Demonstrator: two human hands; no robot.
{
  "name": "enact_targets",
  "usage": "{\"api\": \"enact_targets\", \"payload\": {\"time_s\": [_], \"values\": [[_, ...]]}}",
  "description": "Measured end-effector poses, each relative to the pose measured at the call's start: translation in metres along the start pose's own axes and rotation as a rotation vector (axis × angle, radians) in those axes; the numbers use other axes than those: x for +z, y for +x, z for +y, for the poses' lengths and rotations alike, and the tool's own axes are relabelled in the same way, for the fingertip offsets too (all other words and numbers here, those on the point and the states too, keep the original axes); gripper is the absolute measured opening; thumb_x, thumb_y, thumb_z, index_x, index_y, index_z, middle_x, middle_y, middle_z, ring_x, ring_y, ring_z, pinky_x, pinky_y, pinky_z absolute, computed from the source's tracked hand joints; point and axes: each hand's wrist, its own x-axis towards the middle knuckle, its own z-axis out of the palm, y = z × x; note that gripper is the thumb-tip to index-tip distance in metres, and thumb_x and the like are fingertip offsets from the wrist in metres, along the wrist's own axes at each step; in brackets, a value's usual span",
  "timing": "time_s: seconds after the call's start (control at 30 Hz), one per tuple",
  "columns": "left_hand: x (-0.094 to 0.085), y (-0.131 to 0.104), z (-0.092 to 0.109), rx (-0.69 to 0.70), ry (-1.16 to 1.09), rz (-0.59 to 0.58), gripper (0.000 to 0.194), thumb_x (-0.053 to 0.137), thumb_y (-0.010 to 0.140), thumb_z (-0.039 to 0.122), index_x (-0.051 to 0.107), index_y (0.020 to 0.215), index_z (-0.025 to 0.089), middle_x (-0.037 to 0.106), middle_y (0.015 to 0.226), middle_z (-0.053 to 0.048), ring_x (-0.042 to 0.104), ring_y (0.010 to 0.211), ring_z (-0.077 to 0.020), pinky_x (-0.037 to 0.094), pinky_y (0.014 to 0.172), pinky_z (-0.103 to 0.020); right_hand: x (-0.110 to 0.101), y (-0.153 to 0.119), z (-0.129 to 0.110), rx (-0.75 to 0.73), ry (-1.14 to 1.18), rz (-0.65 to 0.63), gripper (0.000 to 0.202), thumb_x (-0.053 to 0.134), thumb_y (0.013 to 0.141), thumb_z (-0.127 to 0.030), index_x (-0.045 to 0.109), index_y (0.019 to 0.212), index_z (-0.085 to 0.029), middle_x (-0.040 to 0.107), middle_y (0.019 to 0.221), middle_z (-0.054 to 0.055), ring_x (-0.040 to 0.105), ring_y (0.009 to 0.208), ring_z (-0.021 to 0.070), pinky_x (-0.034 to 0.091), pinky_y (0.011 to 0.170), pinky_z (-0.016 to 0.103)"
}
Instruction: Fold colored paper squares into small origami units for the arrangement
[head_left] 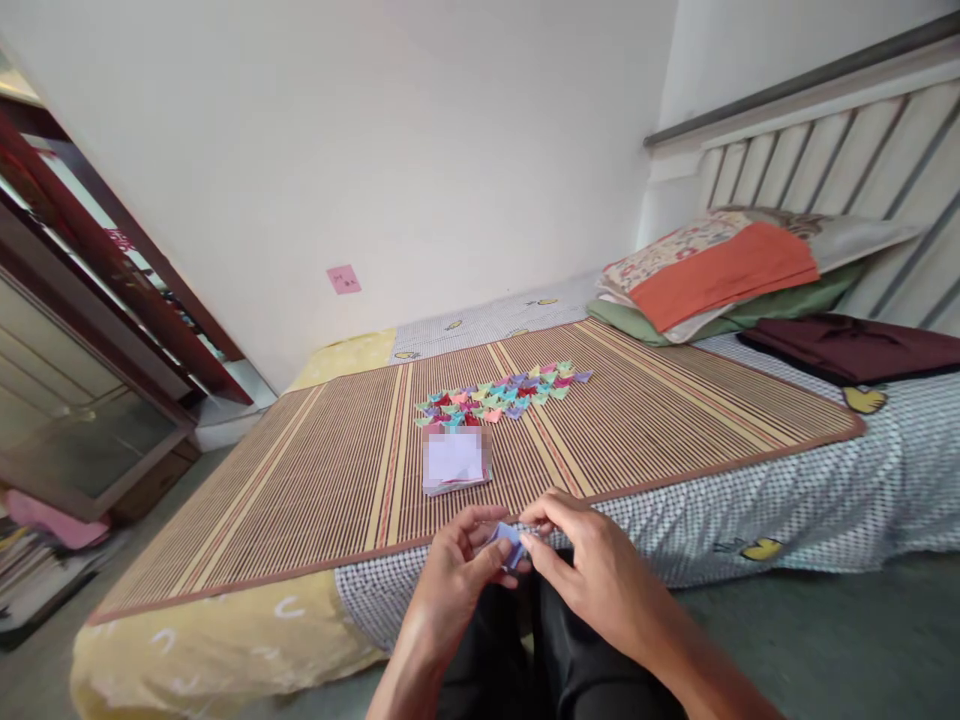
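Between my hands, above my lap, is a small piece of folded blue-purple paper [508, 541]. My left hand [466, 560] pinches it between thumb and fingers. From the other side, the thumb and forefinger of my right hand [589, 555] close on its right edge. Beyond them, a stack of pale paper sheets [454, 460] lies on the striped mat [330, 480]. Just behind the stack, many small folded paper pieces [499, 395] in several colours are spread in rows.
The mat covers a bed with a checked and yellow sheet [247, 635]. Pillows [720, 270] and folded dark red cloth [855, 347] lie at the right, by the white headboard [847, 150]. A pink paper [343, 279] is on the wall. My knees are below my hands.
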Motion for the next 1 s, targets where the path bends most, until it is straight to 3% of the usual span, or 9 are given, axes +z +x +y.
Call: {"api": "enact_targets", "payload": {"time_s": [0.17, 0.33, 0.5, 0.63, 0.77, 1.0], "values": [[0.005, 0.002, 0.001, 0.042, 0.032, -0.029, 0.053, 0.096, 0.071, 0.044, 0.073, 0.109, 0.015, 0.077, 0.087, -0.006, 0.070, 0.076, -0.0171, 0.058, 0.066, -0.027, 0.009, 0.005, -0.001, 0.044, -0.163, 0.019, 0.022, 0.059, 0.093, -0.004, 0.058, 0.080, -0.021, 0.070, 0.085, 0.003, 0.069, 0.079, 0.0209, 0.049, 0.071, 0.031], [0.010, 0.002, -0.001, 0.064, 0.041, -0.024, 0.051, 0.096, 0.071, 0.045, 0.073, 0.105, 0.016, 0.078, 0.089, -0.007, 0.069, 0.078, -0.0174, 0.057, 0.068, -0.028, 0.016, 0.006, 0.002, 0.017, -0.271, 0.027, 0.022, 0.058, 0.095, -0.005, 0.057, 0.079, -0.021, 0.069, 0.081, 0.003, 0.068, 0.073, 0.0200, 0.046, 0.069, 0.031], [0.009, 0.000, -0.002, 0.051, 0.028, -0.007, 0.050, 0.088, 0.079, 0.053, 0.075, 0.108, 0.015, 0.077, 0.090, -0.009, 0.070, 0.083, -0.0199, 0.058, 0.073, -0.030, 0.014, 0.005, 0.004, 0.019, -0.294, 0.034, 0.023, 0.057, 0.093, -0.004, 0.056, 0.078, -0.021, 0.068, 0.079, 0.002, 0.068, 0.072, 0.0201, 0.045, 0.067, 0.030], [0.000, -0.004, -0.001, -0.026, -0.083, 0.031, 0.053, 0.083, 0.083, 0.058, 0.078, 0.112, 0.014, 0.078, 0.106, -0.014, 0.073, 0.094, -0.0250, 0.062, 0.080, -0.037, 0.010, 0.005, 0.004, 0.021, -0.257, 0.066, 0.023, 0.057, 0.091, -0.003, 0.056, 0.077, -0.022, 0.069, 0.079, 0.002, 0.067, 0.069, 0.0188, 0.044, 0.066, 0.030], [-0.007, -0.006, -0.005, -0.105, -0.182, -0.056, 0.048, 0.087, 0.082, 0.051, 0.081, 0.110, 0.012, 0.080, 0.103, -0.016, 0.075, 0.091, -0.0248, 0.062, 0.082, -0.036, 0.010, 0.004, 0.005, 0.021, -0.275, 0.061, 0.024, 0.055, 0.092, -0.005, 0.054, 0.076, -0.022, 0.068, 0.076, 0.002, 0.066, 0.066, 0.0182, 0.043, 0.064, 0.029], [0.004, -0.006, -0.030, -0.148, -0.461, -0.111, 0.048, 0.079, 0.091, 0.051, 0.078, 0.120, 0.012, 0.081, 0.109, -0.018, 0.079, 0.097, -0.0299, 0.062, 0.088, -0.040, 0.017, 0.005, 0.002, 0.082, -0.232, 0.001, 0.021, 0.052, 0.097, -0.010, 0.058, 0.080, -0.021, 0.071, 0.080, 0.003, 0.069, 0.068, 0.0182, 0.044, 0.063, 0.028]]}}
